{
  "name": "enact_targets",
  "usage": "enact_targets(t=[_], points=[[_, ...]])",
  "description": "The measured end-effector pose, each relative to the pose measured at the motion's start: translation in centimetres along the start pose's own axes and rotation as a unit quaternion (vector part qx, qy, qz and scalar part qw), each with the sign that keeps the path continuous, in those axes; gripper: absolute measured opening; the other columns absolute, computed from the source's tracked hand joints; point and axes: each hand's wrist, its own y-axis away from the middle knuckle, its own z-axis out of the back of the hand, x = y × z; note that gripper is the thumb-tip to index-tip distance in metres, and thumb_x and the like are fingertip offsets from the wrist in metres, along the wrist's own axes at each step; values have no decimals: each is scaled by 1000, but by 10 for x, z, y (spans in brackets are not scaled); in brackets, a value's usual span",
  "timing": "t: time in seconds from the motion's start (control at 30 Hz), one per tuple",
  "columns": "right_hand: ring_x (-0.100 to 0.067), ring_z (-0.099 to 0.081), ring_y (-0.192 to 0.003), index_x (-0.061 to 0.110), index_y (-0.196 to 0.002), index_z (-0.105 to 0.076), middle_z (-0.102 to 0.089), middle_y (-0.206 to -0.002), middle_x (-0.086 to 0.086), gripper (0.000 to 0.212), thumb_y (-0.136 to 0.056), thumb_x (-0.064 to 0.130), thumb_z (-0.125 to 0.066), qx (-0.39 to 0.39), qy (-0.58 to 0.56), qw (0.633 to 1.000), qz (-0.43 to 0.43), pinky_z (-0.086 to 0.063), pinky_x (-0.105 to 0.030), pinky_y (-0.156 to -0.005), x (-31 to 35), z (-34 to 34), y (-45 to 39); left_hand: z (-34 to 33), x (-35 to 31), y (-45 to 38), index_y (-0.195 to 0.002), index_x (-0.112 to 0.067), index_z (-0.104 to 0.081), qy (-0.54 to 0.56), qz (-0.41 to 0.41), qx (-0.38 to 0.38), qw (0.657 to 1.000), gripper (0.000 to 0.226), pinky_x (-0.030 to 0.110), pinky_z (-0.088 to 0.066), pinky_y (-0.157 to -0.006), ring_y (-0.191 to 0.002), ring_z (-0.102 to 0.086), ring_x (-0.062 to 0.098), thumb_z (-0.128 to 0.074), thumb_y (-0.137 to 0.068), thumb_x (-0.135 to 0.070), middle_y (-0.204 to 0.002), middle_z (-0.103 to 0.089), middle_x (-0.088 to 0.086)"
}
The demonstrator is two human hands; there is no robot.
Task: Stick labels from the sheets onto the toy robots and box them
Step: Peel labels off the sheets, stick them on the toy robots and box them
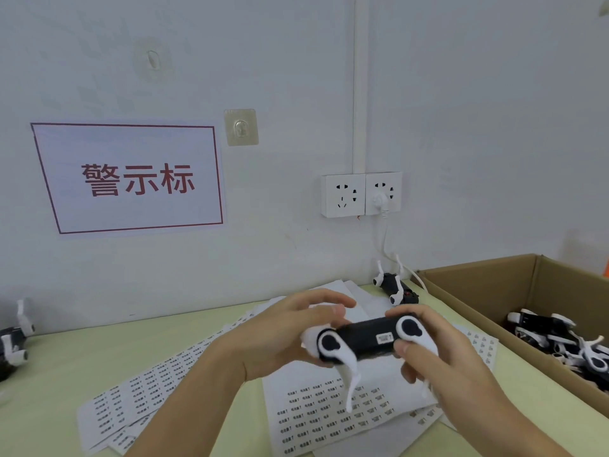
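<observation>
I hold a black toy robot [362, 339] with white legs above the table, belly up. A small white label [385, 338] sits on its black body. My left hand [280, 334] grips the robot's left end, its fingers curled over the top. My right hand [438, 351] grips the right end, thumb beside the label. Label sheets [316, 413] lie spread on the table under my hands. A cardboard box [487, 285] at the right holds several black and white robots [560, 341].
Another toy robot [393, 288] lies belly up by the wall, behind my hands. One more robot [13, 344] stands at the table's left edge. More label sheets [138, 394] fan out to the left. Wall sockets [361, 194] with a white cable hang above the table.
</observation>
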Motion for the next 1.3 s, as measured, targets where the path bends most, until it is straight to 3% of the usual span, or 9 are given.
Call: enact_targets(t=[0.23, 0.47, 0.67, 0.77, 0.9, 1.0, 1.07, 1.2, 1.3], points=[[-9, -59, -61, 33, -99, -70, -71, -82, 8, 24, -94, 10, -62, -73, 1, 997, -23, -44, -12, -50, -16, 8, -7, -9, 11, -10, -118, -16, -67, 18, -19, -40, 999, 41, 35, -58, -81, -88, -72, 25, -77, -80, -27, -96, -74, 6], [-9, -68, -80, 30, -98, -70, -71, -90, 17, 17, -88, 16, -72, -99, 76, 991, -38, -57, -22, -60, -26, 10, -12, -9, 20, -17, -112, -18, -71, -36, -41, -65, 996, 40, 40, -58, -92, -102, -72, 26, -82, -75, -27, -112, -71, 7], [-10, -68, -86, 38, -97, -70, -68, -92, 23, 27, -93, 12, -65, -49, 100, 992, -62, -58, -23, -65, -35, 14, -14, -3, 23, -16, -115, -19, -71, -59, -36, -68, 995, 34, 39, -57, -94, -104, -71, 27, -80, -82, -19, -119, -68, 11], [-15, -69, -91, 42, -97, -70, -70, -97, 15, 30, -90, 13, -68, 22, 53, 996, -72, -58, -27, -70, -36, 17, -13, -3, 26, -17, -114, -19, -71, -55, -30, -80, 995, 29, 35, -59, -88, -95, -73, 22, -78, -86, -17, -107, -72, 5], [-26, -72, -98, 40, -110, -69, -71, -106, 2, 33, -77, 37, -71, 116, 7, 986, -117, -57, -35, -77, -32, 20, -12, -1, 26, -17, -104, -25, -74, -38, -27, -117, 992, 17, 22, -54, -72, -76, -68, 13, -74, -89, -30, -87, -74, -5], [-27, -72, -95, 36, -113, -70, -73, -105, -9, 41, -76, 53, -71, 149, 9, 977, -153, -53, -32, -77, -31, 16, -12, 2, 28, -20, -96, -27, -75, -67, -3, -163, 984, 24, 28, -55, -72, -72, -67, 18, -70, -87, -48, -91, -73, 2], [-31, -70, -84, 24, -109, -73, -71, -102, -21, 39, -80, 51, -69, 142, -10, 969, -201, -52, -35, -73, -33, 13, -15, 5, 31, -22, -100, -23, -74, -67, 36, -185, 980, 35, 33, -59, -76, -74, -71, 24, -64, -90, -55, -95, -74, 5], [-40, -67, -70, 2, -114, -64, -71, -99, -30, 47, -91, 42, -61, 95, -85, 935, -330, -52, -42, -70, -39, 22, -19, 22, 35, -16, -111, -24, -68, -70, 93, -208, 971, 40, 26, -57, -69, -86, -75, 15, -58, -93, -59, -94, -78, -5], [-39, -67, -69, 2, -124, -57, -66, -106, -32, 47, -91, 36, -54, -10, -195, 938, -286, -49, -40, -66, -42, 42, -25, 42, 31, -11, -112, -17, -68, -33, 69, -267, 961, 35, 31, -57, -68, -89, -75, 21, -61, -96, -47, -96, -78, 1]])
